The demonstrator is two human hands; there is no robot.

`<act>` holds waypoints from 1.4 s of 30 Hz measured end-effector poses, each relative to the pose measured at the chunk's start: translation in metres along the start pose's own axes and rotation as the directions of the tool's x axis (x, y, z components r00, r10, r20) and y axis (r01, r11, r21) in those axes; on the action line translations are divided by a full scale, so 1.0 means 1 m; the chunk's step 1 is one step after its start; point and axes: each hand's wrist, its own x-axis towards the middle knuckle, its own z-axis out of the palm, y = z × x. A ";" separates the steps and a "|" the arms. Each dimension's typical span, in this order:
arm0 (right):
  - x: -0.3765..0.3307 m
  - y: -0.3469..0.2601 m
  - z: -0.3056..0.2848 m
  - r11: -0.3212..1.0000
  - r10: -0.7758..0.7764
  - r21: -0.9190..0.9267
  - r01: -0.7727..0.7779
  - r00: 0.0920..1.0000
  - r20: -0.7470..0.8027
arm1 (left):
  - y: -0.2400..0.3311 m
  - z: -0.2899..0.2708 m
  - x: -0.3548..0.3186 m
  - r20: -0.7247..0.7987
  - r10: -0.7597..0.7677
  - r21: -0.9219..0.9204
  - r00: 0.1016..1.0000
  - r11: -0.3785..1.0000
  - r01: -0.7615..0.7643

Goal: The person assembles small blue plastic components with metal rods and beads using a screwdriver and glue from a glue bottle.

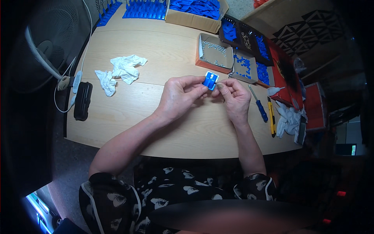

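Over the middle of the table, my left hand point(177, 94) pinches a small blue plastic part with white edges point(210, 80) between thumb and fingers. My right hand point(235, 97) meets it from the right, thumb and fingertips closed at the part's right edge. A thin dark bit shows at those right fingertips, too small to name. Just beyond the hands stands an open cardboard box point(199, 64) with many small silvery pieces inside. Beside it, a shallow box point(249, 80) holds small blue pieces.
A blue-handled screwdriver point(261, 110) and a yellow utility knife point(271, 119) lie right of my right hand. White crumpled cloths point(126, 68) rest at the left, near a black case point(83, 101) and a fan point(46, 48). A carton of blue parts point(186, 20) stands at the back.
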 end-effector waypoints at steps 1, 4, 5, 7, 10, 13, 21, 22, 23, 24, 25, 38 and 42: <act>0.000 -0.001 -0.001 0.999 0.016 -0.033 -0.015 1.000 0.011 | 0.000 0.000 0.000 -0.003 0.017 0.034 1.000 0.999 -0.017; 0.001 0.001 -0.002 0.998 0.056 0.017 -0.057 0.998 0.018 | -0.002 0.000 0.000 -0.008 0.033 0.066 0.999 0.997 -0.032; 0.001 0.002 -0.002 0.998 0.056 0.020 -0.056 0.998 0.012 | -0.003 0.000 0.001 -0.015 0.031 0.061 0.999 0.998 -0.030; 0.001 0.003 -0.002 0.990 0.110 0.085 -0.113 0.993 0.036 | -0.004 0.002 0.001 -0.021 0.042 0.084 0.999 0.996 -0.040; 0.002 -0.001 -0.002 0.971 0.212 0.103 -0.214 0.977 0.036 | -0.006 0.004 0.001 -0.028 0.054 0.131 0.998 0.990 -0.050; 0.000 0.000 -0.002 0.968 0.225 0.111 -0.226 0.974 0.017 | -0.010 0.006 0.002 -0.032 0.094 0.201 0.995 0.976 -0.086; -0.001 -0.007 0.001 0.970 0.192 0.141 -0.198 0.980 0.055 | -0.010 0.004 0.002 -0.072 0.086 0.223 0.994 0.972 -0.068; 0.000 -0.006 -0.002 0.978 0.180 0.101 -0.183 0.983 0.041 | -0.009 0.005 0.002 -0.051 0.065 0.182 0.997 0.982 -0.055; 0.000 -0.006 -0.004 0.978 0.181 0.099 -0.184 0.983 0.035 | -0.008 0.006 0.002 -0.030 0.046 0.140 0.998 0.989 -0.041; 0.002 -0.005 -0.007 0.974 0.190 0.125 -0.191 0.982 0.022 | -0.007 0.007 0.003 -0.026 0.045 0.137 0.999 0.990 -0.041; 0.002 -0.004 -0.007 0.968 0.198 0.154 -0.198 0.980 0.015 | -0.007 0.006 0.003 -0.020 0.037 0.123 0.999 0.992 -0.034; 0.001 0.013 0.002 0.943 0.055 0.329 -0.057 0.998 0.014 | 0.000 0.006 -0.003 -0.033 0.123 0.142 0.992 0.983 -0.117; 0.001 0.011 0.001 0.941 0.060 0.331 -0.069 0.997 0.039 | -0.005 0.004 -0.002 -0.033 0.140 0.118 0.990 0.984 -0.135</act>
